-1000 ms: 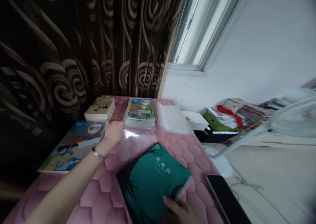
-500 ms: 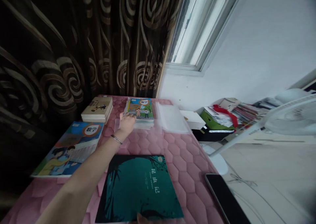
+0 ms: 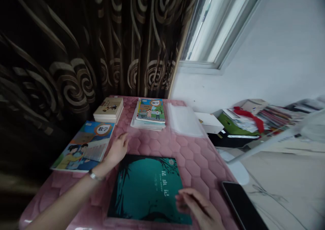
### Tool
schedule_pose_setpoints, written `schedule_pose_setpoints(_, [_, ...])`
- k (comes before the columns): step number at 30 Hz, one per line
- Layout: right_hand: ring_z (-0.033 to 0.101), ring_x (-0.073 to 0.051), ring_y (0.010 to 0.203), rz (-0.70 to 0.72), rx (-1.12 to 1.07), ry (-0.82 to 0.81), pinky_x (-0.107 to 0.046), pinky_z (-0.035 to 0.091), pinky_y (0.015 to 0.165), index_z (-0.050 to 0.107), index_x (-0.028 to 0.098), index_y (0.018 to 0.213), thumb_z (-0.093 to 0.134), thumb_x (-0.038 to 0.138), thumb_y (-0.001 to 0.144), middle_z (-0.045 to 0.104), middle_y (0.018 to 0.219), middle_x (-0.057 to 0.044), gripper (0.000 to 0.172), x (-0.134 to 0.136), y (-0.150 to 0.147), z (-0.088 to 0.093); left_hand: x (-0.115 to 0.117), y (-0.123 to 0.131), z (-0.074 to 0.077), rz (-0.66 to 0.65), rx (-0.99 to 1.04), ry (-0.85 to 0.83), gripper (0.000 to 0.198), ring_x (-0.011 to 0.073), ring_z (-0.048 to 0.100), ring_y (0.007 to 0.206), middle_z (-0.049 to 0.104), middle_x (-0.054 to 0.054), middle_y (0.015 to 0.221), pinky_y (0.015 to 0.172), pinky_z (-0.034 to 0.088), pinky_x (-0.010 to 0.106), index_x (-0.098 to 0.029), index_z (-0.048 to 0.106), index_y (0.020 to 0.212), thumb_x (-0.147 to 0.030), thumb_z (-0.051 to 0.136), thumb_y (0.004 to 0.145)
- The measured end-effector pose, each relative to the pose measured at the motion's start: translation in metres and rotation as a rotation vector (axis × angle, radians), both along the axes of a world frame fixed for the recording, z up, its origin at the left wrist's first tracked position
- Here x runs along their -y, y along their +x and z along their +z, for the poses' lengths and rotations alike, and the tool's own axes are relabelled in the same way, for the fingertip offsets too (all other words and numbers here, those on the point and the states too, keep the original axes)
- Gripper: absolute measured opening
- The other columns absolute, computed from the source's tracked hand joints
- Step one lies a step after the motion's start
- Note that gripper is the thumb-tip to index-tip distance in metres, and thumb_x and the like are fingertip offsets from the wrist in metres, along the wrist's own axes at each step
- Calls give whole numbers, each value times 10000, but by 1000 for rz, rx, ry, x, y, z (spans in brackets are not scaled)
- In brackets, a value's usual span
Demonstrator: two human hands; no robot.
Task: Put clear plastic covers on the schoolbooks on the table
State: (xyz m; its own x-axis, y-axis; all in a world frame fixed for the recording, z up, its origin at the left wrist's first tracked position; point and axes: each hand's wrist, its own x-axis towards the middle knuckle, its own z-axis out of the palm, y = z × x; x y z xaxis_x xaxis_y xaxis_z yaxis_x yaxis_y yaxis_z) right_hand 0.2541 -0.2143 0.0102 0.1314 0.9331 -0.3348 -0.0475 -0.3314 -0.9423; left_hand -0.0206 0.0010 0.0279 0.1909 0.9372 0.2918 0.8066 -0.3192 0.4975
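Observation:
A dark green book [image 3: 149,189] with white Chinese characters lies flat on the pink padded tabletop [image 3: 198,169], directly in front of me. Just beyond its upper left corner, my left hand [image 3: 118,150] hovers with loosely curled fingers, apart and slightly blurred; I see nothing in them. Over the book's right edge is my right hand [image 3: 196,206], thumb and fingertips drawn together. Whatever they may pinch cannot be made out. To the left of my left hand lies a blue maths textbook [image 3: 86,147] with a paler printed piece on its cover.
At the back stand a stack of tan books [image 3: 109,109] and a stack topped by another maths book [image 3: 151,111]. Clear plastic covers [image 3: 185,120] lie to their right. A black phone [image 3: 242,204] rests at the right edge. Beyond are a white fan [image 3: 269,142] and a white box [image 3: 209,121].
My left hand has drawn back from the far maths stack towards the green book. My right hand has come up from the bottom edge to the book's right side. The view has shifted slightly.

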Motion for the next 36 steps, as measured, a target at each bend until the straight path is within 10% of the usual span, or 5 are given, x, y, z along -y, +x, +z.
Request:
schedule_pose_setpoints(5, [690,-260,987,-139,414,203,-333,559,889,698,239,952,605,563,743,728,1053,-80,396,-32,22,-11,83,-48,-52,79,281,-180,402,211,612,1175,671,103,1241,1058,455,391,-166,621,1197,-266,377,894])
schedule_pose_setpoints(10, [667,-263,1069,-166,528,302,-375,557,922,692,195,1081,544,540,776,693,1169,-117,484,-50,17,-49,132,-36,-81,151,460,-191,449,197,558,1258,626,59,1331,1091,420,337,-214,592,1274,-352,453,869])
schedule_pose_setpoints(16, [619,-288,1161,-174,582,287,-453,495,1016,682,184,1165,577,525,790,671,1235,-114,518,-48,17,-75,136,-23,-81,180,391,-142,467,217,560,1257,640,84,1308,1055,463,350,-188,599,1280,-304,420,864])
schedule_pose_setpoints(36, [622,-255,1160,-185,713,378,-414,519,994,652,174,1242,504,412,882,649,1272,-112,456,-43,9,-79,132,-31,-104,118,265,-43,457,222,567,1249,613,89,1343,1035,490,362,-193,601,1285,-213,421,866])
